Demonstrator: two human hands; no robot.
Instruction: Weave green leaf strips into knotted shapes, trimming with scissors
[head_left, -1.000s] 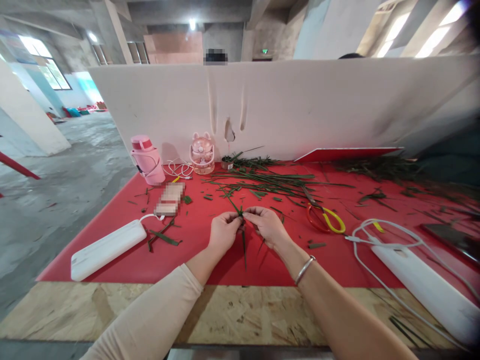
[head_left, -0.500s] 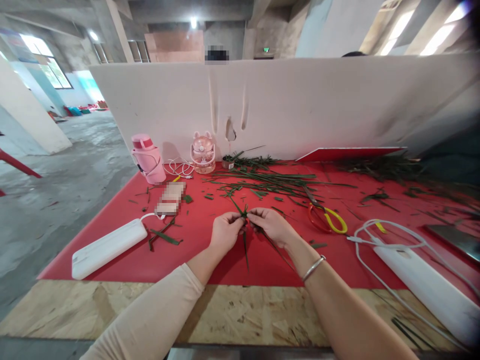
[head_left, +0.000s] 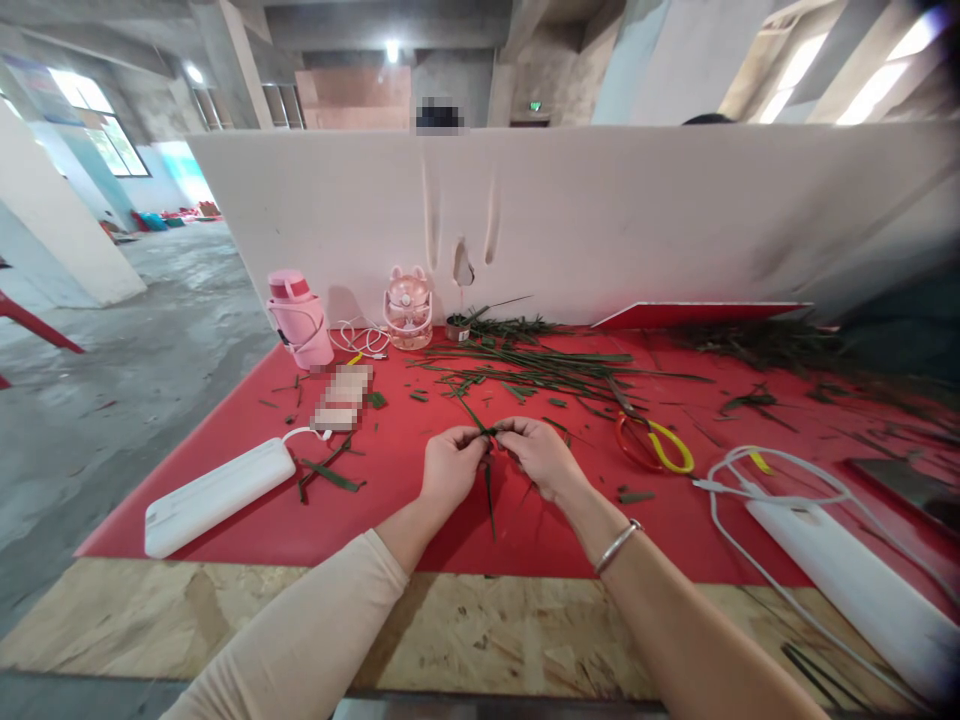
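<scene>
My left hand pinches a small piece of green leaf strips above the red tabletop. From the other side my right hand closes its fingertips on the same piece, almost touching the left fingertips. One strip points up and away from the fingers, another hangs down between the hands. Behind them lies a pile of long green strips. Scissors with red and yellow handles rest on the table to the right of my right hand.
A pink flask, a clear pink bottle and a small pot stand by the white partition. White power strips lie left and right, the right one with a looped cable. A phone-like object lies left.
My right hand has shifted slightly, and the long strip that trailed below it no longer shows clearly. My left hand keeps its pinch in nearly the same place.
</scene>
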